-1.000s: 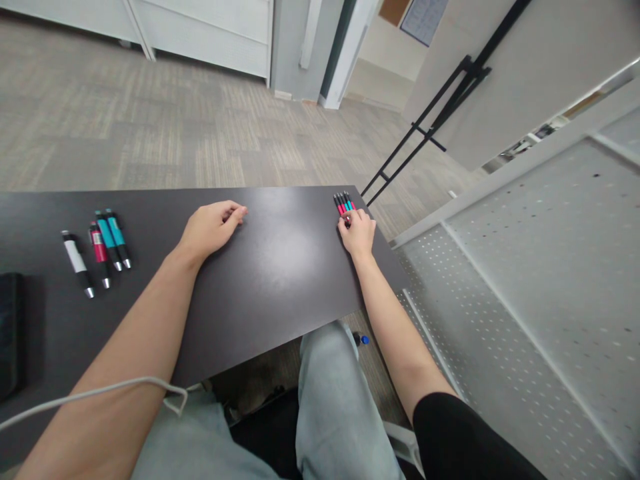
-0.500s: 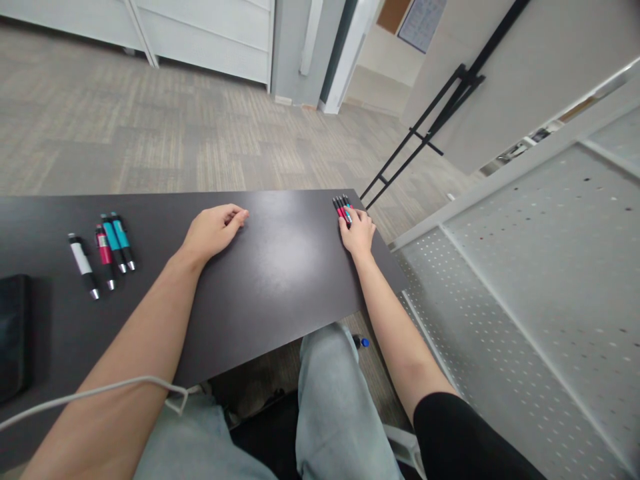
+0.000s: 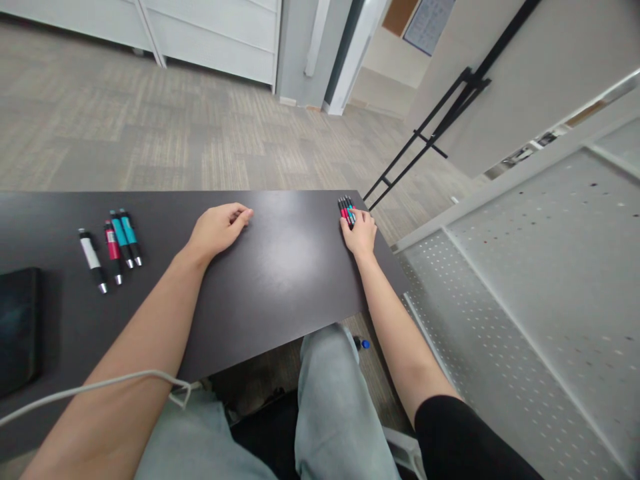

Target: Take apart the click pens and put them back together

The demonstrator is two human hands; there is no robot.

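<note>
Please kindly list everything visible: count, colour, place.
Slim white pen: 1, white/black, tabletop left
Slim red pen: 1, red/black, beside it
Slim teal pens: 2, teal/black, beside red one
Clustered slim pens: 3+, red/teal/black, far right corner
Flat slab: 1, black, left edge
Rectangular tabletop: 1, dark grey, centre
Thin cable: 1, white, lower left
Round cap: 1, blue, beside knee
Perforated panel: 1, grey, right
Tubular stand: 1, black, upper right
Cabinets: count unclear, white, upper left
Carpet: 1, greyish, background
Denim trousers: 1, pale blue, bottom
Sleeve: 1, black, right arm
Left hand: 1, bare, on tabletop
Right hand: 1, bare, at cluster
</note>
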